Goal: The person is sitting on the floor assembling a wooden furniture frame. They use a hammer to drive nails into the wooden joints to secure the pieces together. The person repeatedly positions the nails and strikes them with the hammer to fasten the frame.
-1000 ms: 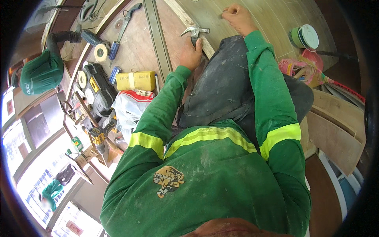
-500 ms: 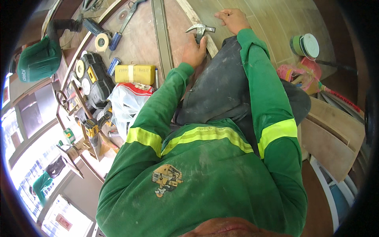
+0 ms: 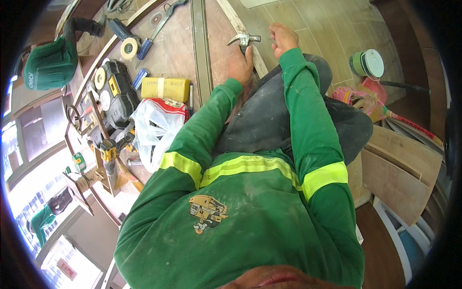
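Note:
My left hand (image 3: 239, 67) is wrapped round the handle of a claw hammer (image 3: 245, 38), close below its steel head. The head's claw points left and its striking face right, over a pale wooden strip (image 3: 236, 21). To the right of it, beyond my dark-trousered knee, my right hand (image 3: 285, 38) is raised with thumb and fingers drawn together. Whatever lies between those fingertips, if anything, is too small to tell. Left of the hammer, a long grey channel strip (image 3: 201, 53) runs along the reddish board (image 3: 175, 53).
On the left are a yellow box (image 3: 165, 89), a white plastic bag (image 3: 156, 127), a black tool case (image 3: 120, 94), a cordless drill (image 3: 109, 151) and tape rolls. A crouching person (image 3: 50, 62) works beyond. At right stand a green-and-white bucket (image 3: 368, 63) and wooden panels (image 3: 397, 178).
My right hand has come down slightly and its fingers have drawn closer in. The left hand still grips the hammer, shifted a little to the right. The view has tilted slightly.

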`<action>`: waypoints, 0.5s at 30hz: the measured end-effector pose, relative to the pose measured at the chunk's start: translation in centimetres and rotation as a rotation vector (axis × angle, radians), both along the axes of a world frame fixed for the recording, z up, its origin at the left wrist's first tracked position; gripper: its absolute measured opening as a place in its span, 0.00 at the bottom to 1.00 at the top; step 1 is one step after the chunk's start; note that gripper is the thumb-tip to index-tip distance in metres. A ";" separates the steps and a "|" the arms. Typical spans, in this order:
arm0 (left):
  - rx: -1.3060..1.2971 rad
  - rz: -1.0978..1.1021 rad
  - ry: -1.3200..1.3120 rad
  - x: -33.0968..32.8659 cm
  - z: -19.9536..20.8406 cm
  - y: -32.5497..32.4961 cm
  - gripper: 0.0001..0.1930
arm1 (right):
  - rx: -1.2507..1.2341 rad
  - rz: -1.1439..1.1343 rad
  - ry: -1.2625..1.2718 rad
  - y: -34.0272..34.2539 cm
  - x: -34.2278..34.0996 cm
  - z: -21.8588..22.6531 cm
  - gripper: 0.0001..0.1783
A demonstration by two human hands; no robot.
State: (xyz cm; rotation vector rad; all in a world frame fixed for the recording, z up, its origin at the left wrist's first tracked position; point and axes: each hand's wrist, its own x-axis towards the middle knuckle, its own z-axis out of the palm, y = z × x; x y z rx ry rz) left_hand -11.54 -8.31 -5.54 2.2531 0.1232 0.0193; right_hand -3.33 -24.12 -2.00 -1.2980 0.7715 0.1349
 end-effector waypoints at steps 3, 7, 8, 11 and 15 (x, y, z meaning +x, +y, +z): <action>-0.031 0.026 0.053 0.0 0.0 -0.3 0.26 | -0.037 0.028 -0.008 0.9 0.4 -0.4 0.09; 0.017 0.048 -0.035 0.0 -0.4 -0.6 0.26 | -0.004 0.169 0.017 0.9 -0.2 -0.7 0.08; -0.019 0.060 -0.011 -0.2 -0.3 -0.7 0.27 | 0.015 0.148 0.019 1.3 -0.5 -0.7 0.08; -0.091 0.071 0.053 -0.4 -0.1 -0.9 0.29 | -0.083 0.047 0.055 2.5 -1.6 -2.3 0.10; -0.091 0.039 0.089 0.0 -0.8 -0.3 0.30 | 0.137 -0.071 0.041 2.6 -1.9 -4.2 0.14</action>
